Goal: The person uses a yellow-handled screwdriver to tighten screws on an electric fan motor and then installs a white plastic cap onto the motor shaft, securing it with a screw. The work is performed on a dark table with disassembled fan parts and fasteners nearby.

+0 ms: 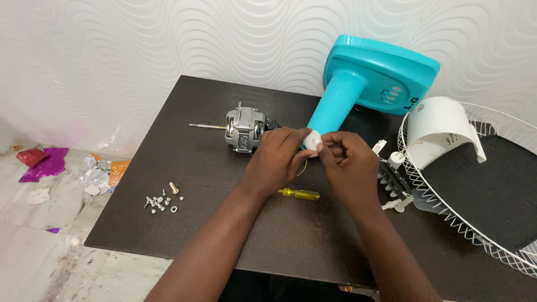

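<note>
My left hand (pixel 277 159) and my right hand (pixel 347 162) meet over the middle of the dark table (pixel 196 145). Both pinch a small white round part (pixel 312 138) between their fingertips. Just behind the hands lies a teal fan stand (pixel 358 84) on its side, its base tilted up against the wall. A bare metal fan motor (pixel 244 128) with its shaft pointing left lies to the left of my left hand. A yellow-handled screwdriver (pixel 300 194) rests on the table below my hands.
A small heap of screws and washers (pixel 161 201) sits at the table's front left. A white wire fan guard (pixel 475 212), a white motor cover (pixel 442 128) and a black switch block (pixel 392 178) lie on the right. Foil scraps (pixel 100 173) litter the floor at left.
</note>
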